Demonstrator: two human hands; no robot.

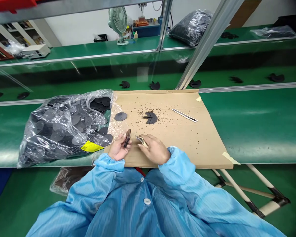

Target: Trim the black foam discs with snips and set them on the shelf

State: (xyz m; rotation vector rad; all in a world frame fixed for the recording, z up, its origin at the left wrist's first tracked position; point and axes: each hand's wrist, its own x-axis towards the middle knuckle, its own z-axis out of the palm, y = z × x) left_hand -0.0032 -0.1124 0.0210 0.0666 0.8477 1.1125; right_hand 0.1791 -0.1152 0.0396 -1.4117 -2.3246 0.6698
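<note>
My left hand is closed around a dark plastic part, held on edge with its thin side toward me. Just to the right, my right hand grips a small cutting tool with a metal tip and pale handle; its tip points at the dark part, with a small gap between them. Both hands are over a cardboard sheet strewn with tiny black scraps. Beyond them on the cardboard lie a dark oval disc, a curved black piece and a slim knife.
At the left sits a clear plastic bag full of dark discs, its mouth toward the cardboard. Behind, a green conveyor belt carries several black parts. A slanted metal post rises at the cardboard's far edge. A fan stands farther back.
</note>
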